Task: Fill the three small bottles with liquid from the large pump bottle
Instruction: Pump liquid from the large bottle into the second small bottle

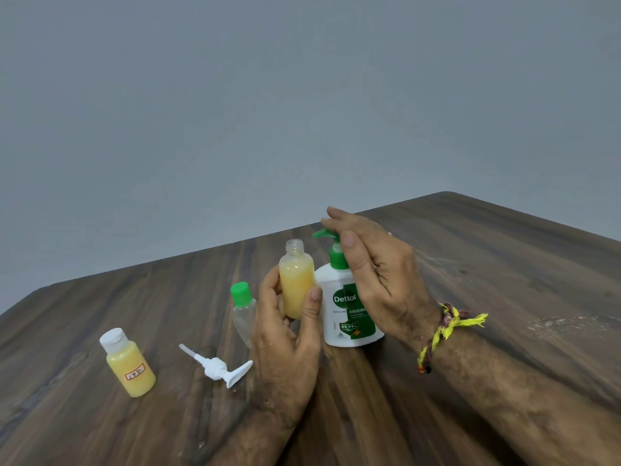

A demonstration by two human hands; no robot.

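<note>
Open bottle point(297, 284) in left hand point(285, 334)

Head camera – forward-down, close over table point(504, 264).

White Dettol pump bottle with green pump head point(349, 297): upright. Uncapped clear plastic bottle point(296, 280): nearly full of yellow liquid, held beside spout. White-capped labelled bottle point(128, 363): full, upright. Green-capped clear bottle point(243, 311): empty.
</note>
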